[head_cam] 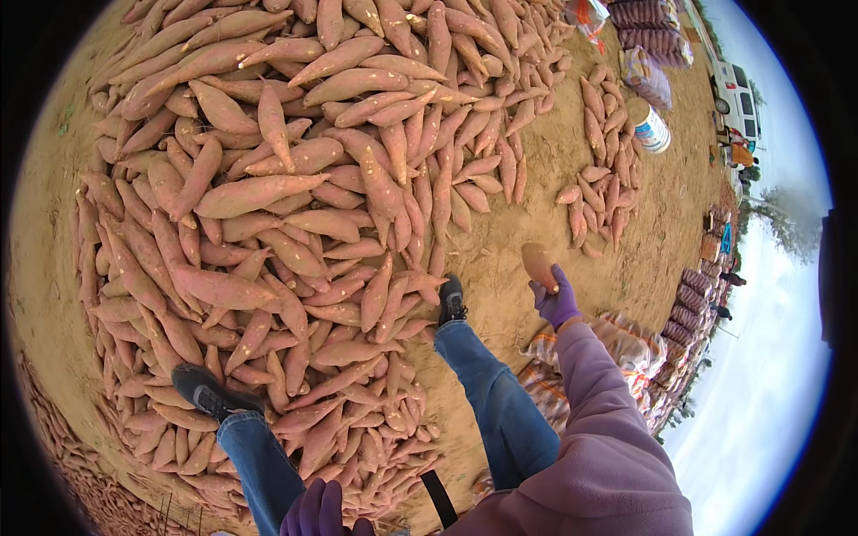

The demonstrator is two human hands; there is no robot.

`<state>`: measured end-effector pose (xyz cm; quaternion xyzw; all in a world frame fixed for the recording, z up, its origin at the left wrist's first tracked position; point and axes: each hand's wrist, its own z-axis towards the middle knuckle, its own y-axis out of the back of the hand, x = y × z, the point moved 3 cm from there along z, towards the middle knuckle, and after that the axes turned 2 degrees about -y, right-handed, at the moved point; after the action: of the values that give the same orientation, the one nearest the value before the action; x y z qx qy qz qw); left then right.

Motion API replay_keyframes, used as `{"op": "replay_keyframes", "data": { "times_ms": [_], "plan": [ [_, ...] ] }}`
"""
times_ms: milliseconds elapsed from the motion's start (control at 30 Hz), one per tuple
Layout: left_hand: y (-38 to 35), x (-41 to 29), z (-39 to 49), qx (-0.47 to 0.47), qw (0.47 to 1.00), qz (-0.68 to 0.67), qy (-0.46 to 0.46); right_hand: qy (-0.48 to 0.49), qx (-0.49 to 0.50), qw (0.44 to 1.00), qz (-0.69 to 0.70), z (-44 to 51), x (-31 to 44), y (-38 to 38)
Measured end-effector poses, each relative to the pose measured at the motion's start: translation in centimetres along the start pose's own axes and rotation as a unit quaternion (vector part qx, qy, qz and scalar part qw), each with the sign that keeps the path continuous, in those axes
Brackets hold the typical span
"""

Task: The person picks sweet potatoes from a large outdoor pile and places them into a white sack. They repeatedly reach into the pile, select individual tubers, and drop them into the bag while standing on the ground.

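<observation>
My right hand [557, 299], in a purple glove, holds a single sweet potato [538, 266] by its lower end, out over the bare soil. At the bottom edge my left hand [320, 510], also gloved in purple, is partly cut off beside my jeans; whether it holds anything is hidden. A big heap of reddish sweet potatoes [261, 194] spreads across the left and middle. My left shoe [213, 394] is among them, and my right shoe [452, 299] stands at the heap's edge. A smaller group of sweet potatoes [611, 194] lies beyond my right hand.
A white bucket [650, 127] lies near the smaller group. Mesh sacks [623, 348] lie by my right arm. More filled bags [649, 33] are stacked at upper right. Farther off are a white vehicle [736, 94], a person in orange [741, 155] and sack rows [690, 298].
</observation>
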<state>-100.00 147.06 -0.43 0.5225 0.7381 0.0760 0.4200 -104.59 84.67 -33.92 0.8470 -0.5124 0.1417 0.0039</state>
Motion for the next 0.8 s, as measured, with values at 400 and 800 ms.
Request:
{"op": "replay_keyframes", "data": {
  "times_ms": [400, 800],
  "plan": [
    [3.3, 5.7, -5.3, -0.2, 0.979, -0.03, -0.002, 0.113, 0.36, 0.703, -0.603, -3.3, -33.9, -40.4],
    [7.6, 16.1, -10.0, -0.231, 0.966, -0.03, 0.114, 0.389, 0.321, 0.144, -0.851, -3.1, -76.0, -70.2]
  ]
}}
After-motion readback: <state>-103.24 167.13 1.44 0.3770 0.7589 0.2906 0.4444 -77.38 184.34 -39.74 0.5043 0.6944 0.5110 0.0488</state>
